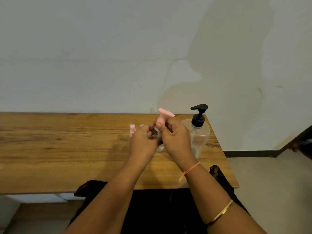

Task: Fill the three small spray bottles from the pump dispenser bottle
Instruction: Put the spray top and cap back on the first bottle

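A small clear bottle [160,146] with a pink pump top [164,114] is held between both hands above the wooden table [67,149]. My left hand [143,142] grips the bottle's clear body. My right hand [175,137] pinches the pink collar just under the top. Behind my left hand stands another small bottle with a pink cap [132,130], mostly hidden. The large clear pump dispenser bottle [200,137] with a black pump head [199,114] stands upright just right of my right hand. A third small bottle is not visible.
The table's right edge runs close past the dispenser, with grey floor [270,191] beyond it. A pale wall [118,56] rises behind the table's far edge. A dark cloth [217,174] lies over the front edge near my right forearm.
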Motion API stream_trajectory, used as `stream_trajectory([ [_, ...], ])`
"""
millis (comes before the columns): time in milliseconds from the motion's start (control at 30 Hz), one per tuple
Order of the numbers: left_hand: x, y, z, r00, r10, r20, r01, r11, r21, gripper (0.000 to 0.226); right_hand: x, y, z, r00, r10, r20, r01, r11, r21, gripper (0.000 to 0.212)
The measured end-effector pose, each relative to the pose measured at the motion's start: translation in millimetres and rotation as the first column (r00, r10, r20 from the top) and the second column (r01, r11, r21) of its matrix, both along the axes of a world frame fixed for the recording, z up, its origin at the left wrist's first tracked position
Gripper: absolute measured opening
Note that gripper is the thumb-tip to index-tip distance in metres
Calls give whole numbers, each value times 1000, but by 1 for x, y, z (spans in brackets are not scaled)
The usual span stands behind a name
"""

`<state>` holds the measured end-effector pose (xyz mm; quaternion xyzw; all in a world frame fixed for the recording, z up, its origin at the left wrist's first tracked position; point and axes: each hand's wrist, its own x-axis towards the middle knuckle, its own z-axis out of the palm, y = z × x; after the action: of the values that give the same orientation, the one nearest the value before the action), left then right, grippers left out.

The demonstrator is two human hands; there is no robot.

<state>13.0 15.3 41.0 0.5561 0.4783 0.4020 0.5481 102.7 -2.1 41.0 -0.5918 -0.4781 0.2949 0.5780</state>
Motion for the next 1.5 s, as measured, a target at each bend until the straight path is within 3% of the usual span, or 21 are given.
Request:
stream_trajectory([
  [133,-4,2,1,1000,-23,20,24,999,-27,40,1,-1,4,990,74,-118,-73,997,7,30],
  [233,-14,6,6,972,-205,117,215,974,-76,40,14,-6,12,931,249,-267,-255,967,13,23],
  [400,-26,10,9,885,-424,192,452,882,-136,38,30,-14,18,804,479,-352,-492,869,56,25],
  [867,-4,-2,1,964,-214,160,224,973,-54,33,8,-4,10,983,137,-125,-139,990,-10,16],
  [1100,-15,2,-1,960,-212,185,238,962,-134,28,6,-9,9,923,213,-320,-206,977,56,17],
  [1267,-26,8,2,926,-344,154,367,916,-162,25,19,-9,10,836,400,-375,-410,910,55,26],
  [1367,-28,9,0,915,-374,149,395,905,-155,22,19,-8,10,865,387,-320,-397,917,37,22],
  [1500,-21,8,-5,941,-316,123,331,935,-125,20,12,-5,9,936,238,-260,-250,968,-14,17],
])
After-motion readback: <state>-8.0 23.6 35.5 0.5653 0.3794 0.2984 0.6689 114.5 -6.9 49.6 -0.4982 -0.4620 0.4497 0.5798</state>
